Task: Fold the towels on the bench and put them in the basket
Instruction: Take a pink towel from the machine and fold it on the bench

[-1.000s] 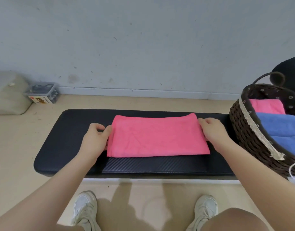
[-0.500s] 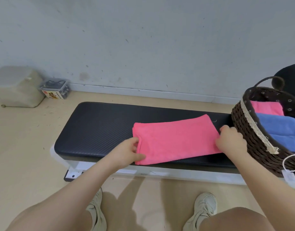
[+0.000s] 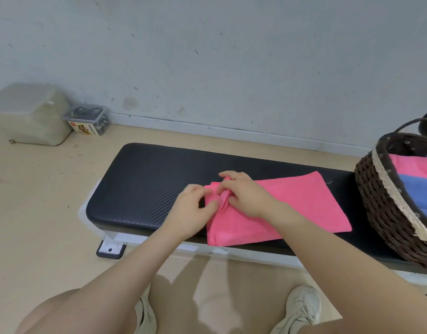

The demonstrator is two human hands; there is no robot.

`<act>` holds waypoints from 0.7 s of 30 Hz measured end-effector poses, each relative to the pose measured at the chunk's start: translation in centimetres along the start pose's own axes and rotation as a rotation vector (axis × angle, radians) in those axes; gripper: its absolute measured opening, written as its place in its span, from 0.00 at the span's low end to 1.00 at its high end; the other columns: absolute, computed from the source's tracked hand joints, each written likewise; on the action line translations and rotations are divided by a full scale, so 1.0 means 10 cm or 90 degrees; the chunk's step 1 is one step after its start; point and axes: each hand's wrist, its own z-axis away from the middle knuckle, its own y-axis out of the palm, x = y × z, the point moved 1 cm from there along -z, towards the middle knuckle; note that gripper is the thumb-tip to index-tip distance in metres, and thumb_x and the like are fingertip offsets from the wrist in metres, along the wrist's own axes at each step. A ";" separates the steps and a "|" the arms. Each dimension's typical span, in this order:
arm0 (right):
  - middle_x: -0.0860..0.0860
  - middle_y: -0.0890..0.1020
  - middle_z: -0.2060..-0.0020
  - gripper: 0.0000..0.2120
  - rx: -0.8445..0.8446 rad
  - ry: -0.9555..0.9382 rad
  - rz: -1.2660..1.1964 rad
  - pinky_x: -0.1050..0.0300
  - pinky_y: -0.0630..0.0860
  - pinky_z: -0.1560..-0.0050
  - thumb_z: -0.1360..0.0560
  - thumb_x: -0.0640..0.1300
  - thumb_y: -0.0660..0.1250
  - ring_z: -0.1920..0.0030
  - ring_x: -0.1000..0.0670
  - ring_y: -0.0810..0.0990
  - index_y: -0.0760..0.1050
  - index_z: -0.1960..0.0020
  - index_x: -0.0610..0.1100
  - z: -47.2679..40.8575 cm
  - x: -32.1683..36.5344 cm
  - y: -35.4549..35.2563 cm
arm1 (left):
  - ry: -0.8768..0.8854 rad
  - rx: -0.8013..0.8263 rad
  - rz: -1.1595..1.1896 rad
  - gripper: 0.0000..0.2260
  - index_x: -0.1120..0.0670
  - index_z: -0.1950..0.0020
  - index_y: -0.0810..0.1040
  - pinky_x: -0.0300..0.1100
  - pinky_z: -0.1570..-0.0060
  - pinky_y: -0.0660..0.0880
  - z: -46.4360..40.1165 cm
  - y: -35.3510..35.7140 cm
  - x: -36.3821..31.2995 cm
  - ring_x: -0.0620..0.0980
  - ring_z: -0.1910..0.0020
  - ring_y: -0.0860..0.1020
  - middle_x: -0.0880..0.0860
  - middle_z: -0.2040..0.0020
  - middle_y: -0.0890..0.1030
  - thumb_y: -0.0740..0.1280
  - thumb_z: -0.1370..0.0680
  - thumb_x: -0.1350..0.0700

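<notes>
both hands' grip bunches the pink towel [image 3: 292,208] at its left edge.

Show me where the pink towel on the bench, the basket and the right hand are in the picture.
pink towel [image 3: 292,208]: head view, on its flat middle part.
basket [image 3: 386,213]: head view, on its woven outer wall.
right hand [image 3: 246,196]: head view, on the back of the hand, which pinches the towel's left edge.

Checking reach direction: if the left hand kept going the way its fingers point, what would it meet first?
The left hand points rightward; it would first meet the right hand gripping the pink folded towel, though depth is uncertain.
</notes>
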 end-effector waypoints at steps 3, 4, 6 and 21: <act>0.47 0.66 0.29 0.09 -0.021 0.013 -0.023 0.56 0.61 0.33 0.25 0.37 0.62 0.30 0.45 0.62 0.78 0.48 0.44 -0.03 -0.03 0.02 | -0.056 -0.004 -0.141 0.16 0.52 0.33 0.71 0.49 0.34 0.63 -0.20 -0.06 0.09 0.53 0.31 0.64 0.50 0.31 0.69 0.57 0.20 0.54; 0.48 0.68 0.30 0.09 -0.021 0.013 -0.023 0.56 0.62 0.34 0.26 0.37 0.62 0.30 0.45 0.63 0.78 0.49 0.43 -0.03 -0.03 0.02 | -0.059 0.020 -0.209 0.16 0.51 0.31 0.70 0.50 0.33 0.60 -0.26 -0.08 0.10 0.53 0.30 0.62 0.48 0.30 0.67 0.56 0.19 0.53; 0.48 0.71 0.33 0.10 -0.017 0.013 -0.024 0.56 0.64 0.35 0.26 0.36 0.61 0.33 0.46 0.66 0.78 0.50 0.43 -0.03 -0.02 0.01 | -0.057 0.043 -0.271 0.16 0.49 0.33 0.71 0.50 0.35 0.59 -0.37 -0.09 0.09 0.53 0.31 0.61 0.47 0.31 0.66 0.58 0.20 0.48; 0.53 0.79 0.59 0.11 -0.072 0.110 -0.025 0.49 0.72 0.44 0.25 0.42 0.62 0.47 0.45 0.77 0.80 0.45 0.49 -0.14 0.00 -0.04 | 0.010 0.019 -0.066 0.07 0.42 0.63 0.76 0.52 0.37 0.65 -0.52 -0.07 0.05 0.47 0.38 0.72 0.42 0.47 0.79 0.69 0.25 0.49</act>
